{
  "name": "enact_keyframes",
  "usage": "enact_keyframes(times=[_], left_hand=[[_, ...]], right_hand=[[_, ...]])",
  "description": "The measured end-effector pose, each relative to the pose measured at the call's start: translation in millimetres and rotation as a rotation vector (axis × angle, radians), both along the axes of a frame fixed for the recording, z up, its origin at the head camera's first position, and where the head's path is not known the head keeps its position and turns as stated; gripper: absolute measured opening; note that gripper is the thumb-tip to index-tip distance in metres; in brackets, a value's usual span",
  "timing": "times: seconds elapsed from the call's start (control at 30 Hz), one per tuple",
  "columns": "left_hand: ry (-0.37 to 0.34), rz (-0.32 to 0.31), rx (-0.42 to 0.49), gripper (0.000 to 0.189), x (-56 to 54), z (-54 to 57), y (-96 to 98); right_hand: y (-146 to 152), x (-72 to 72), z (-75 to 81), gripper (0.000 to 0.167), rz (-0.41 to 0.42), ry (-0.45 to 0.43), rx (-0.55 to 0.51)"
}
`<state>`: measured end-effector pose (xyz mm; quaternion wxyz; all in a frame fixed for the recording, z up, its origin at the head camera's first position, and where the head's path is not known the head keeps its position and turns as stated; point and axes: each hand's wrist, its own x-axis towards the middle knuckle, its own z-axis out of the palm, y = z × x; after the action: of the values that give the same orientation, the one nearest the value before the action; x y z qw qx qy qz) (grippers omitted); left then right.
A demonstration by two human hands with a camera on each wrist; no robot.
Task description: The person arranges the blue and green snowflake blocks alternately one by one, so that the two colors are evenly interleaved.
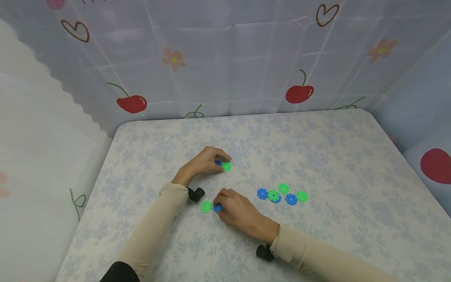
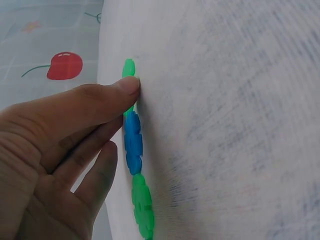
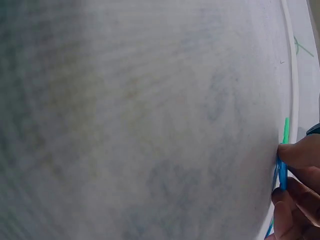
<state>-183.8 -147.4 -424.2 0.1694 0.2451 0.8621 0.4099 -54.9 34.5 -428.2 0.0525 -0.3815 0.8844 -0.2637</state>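
Note:
In the left wrist view, my left hand (image 1: 204, 161) pinches a green notched interlocking disc (image 2: 129, 67) between thumb and fingers. A blue disc (image 2: 133, 142) and another green disc (image 2: 143, 207) stand in line below it, edge to edge. From the head, the hand partly covers the blue one. My right hand (image 1: 237, 209), nearer the front, grips a blue notched interlocking disc (image 1: 218, 208) by its edge. At that disc's left side is a green disc (image 1: 206, 206), and the right wrist view shows this green disc (image 3: 286, 131) beyond the thumb.
Several loose blue and green discs lie right of my right hand, among them a green disc (image 1: 283, 188) and a blue disc (image 1: 291, 199), some overlapping. The table (image 1: 352, 156) has a pale flowered cover. A printed curtain (image 1: 229, 58) hangs behind its far edge.

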Motion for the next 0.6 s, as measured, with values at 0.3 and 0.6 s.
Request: enact_keyframes(times=[0.3, 0.6], left_hand=[[0.009, 0.015, -0.040, 0.038, -1.2, -1.2, 1.3], [0.006, 0.017, -0.048, 0.039, -2.0, -1.0, 1.8]], right_hand=[[2.7, -1.5, -1.7, 0.016, 0.038, -0.019, -0.023], [5.6, -6.5, -4.4, 0.018, -0.015, 0.012, -0.030]])
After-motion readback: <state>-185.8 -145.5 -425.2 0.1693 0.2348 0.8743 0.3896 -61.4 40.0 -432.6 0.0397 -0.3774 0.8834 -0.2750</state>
